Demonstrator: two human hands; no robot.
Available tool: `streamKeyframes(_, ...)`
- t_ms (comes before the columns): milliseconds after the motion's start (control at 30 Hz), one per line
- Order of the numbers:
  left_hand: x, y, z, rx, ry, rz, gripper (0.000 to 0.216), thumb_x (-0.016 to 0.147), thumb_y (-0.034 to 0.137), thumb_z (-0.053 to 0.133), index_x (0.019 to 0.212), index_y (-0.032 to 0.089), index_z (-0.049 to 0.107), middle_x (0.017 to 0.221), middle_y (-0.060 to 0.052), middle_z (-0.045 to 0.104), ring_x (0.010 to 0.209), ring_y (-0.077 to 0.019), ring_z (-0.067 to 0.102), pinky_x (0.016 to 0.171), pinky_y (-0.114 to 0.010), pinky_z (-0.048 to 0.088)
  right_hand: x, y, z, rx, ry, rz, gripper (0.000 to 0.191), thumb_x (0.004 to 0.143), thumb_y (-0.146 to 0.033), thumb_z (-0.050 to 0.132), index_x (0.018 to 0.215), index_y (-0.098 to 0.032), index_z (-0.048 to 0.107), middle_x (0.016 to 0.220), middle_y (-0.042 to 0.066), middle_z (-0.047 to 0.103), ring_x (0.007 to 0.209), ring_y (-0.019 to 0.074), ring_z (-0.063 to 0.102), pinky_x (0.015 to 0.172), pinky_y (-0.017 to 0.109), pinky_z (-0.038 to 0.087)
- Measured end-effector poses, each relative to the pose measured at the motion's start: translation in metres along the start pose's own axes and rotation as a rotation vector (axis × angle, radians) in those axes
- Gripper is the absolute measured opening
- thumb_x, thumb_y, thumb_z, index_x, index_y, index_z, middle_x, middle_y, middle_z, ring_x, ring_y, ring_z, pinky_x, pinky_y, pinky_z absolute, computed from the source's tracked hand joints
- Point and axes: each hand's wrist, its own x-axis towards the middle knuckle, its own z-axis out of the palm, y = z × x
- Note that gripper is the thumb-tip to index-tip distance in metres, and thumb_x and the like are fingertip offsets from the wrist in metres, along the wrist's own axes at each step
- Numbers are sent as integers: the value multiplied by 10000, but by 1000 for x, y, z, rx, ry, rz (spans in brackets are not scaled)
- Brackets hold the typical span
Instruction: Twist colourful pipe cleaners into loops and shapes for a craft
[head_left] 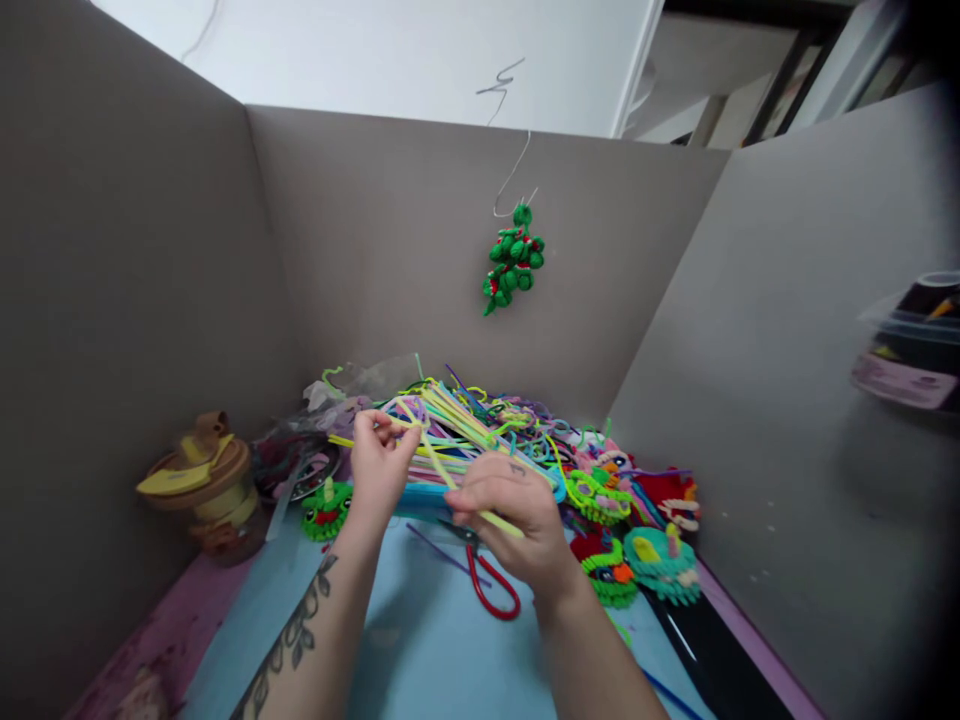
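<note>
A pale yellow pipe cleaner [437,463] runs between my two hands above the table. My left hand [381,465] pinches its upper end, where it seems to bend into a loop. Lower down, my right hand [514,510] has its fingers closed round the same pipe cleaner, and the tail sticks out past them. Beneath my right hand lie red-handled scissors [495,590], their blades partly covered. A purple pipe cleaner [442,553] rests beside them. Behind my hands spreads a heap of many-coloured pipe cleaners [469,425].
Finished fuzzy figures, such as a teal one [664,565], sit at the right, and a green one [328,510] at the left. A lidded jar [214,490] stands far left. Grey panels [405,230] enclose the table; a green-and-red piece [515,260] hangs from a wire.
</note>
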Motion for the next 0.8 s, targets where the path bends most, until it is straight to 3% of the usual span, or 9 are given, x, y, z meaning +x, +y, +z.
streamKeyframes(133, 7, -7, -9, -33, -16, -37, 409, 642, 235, 701, 840, 231, 343, 625, 72, 589, 575, -105, 591, 612, -217, 425, 0, -10, 0, 55, 20, -11, 132, 780, -114, 611, 826, -221, 673, 655, 11, 644, 649, 144, 592, 638, 299, 480)
streamKeyframes(267, 9, -5, -12, -67, -44, -93, 419, 633, 241, 716, 850, 228, 358, 646, 60, 622, 588, -105, 600, 614, -211, 423, -2, -4, -2, 55, 97, 77, 150, 804, -160, 597, 894, -258, 666, 683, 1, 646, 684, 158, 598, 661, 319, 485)
streamKeyframes(367, 9, -3, -12, -119, -84, -193, 428, 603, 233, 735, 845, 217, 382, 617, 65, 615, 543, -91, 573, 559, -184, 391, -4, 8, -2, -22, 137, 203, 407, 770, -172, 623, 1157, -280, 558, 870, 22, 626, 790, 167, 578, 715, 327, 486)
streamKeyframes(433, 7, -1, -10, -150, -133, -261, 432, 591, 240, 740, 851, 209, 397, 602, 70, 606, 493, -74, 533, 494, -162, 337, -6, 19, 0, -122, 119, 281, 486, 759, -146, 609, 1218, -271, 507, 973, 39, 591, 867, 175, 557, 779, 340, 473)
streamKeyframes(600, -3, 6, -1, -182, -258, -340, 392, 611, 261, 729, 846, 199, 422, 536, 107, 542, 379, -30, 382, 421, -156, 228, -9, 44, 8, -272, 105, 337, 271, 784, -105, 557, 1019, -226, 619, 958, 50, 578, 949, 191, 535, 863, 361, 432)
streamKeyframes(800, -15, 10, 10, -175, -360, -312, 399, 646, 250, 723, 891, 198, 412, 618, 56, 615, 539, -93, 556, 572, -204, 387, -12, 47, 7, -395, 127, 261, 88, 820, -173, 559, 825, -207, 639, 830, 34, 559, 842, 187, 518, 791, 351, 424)
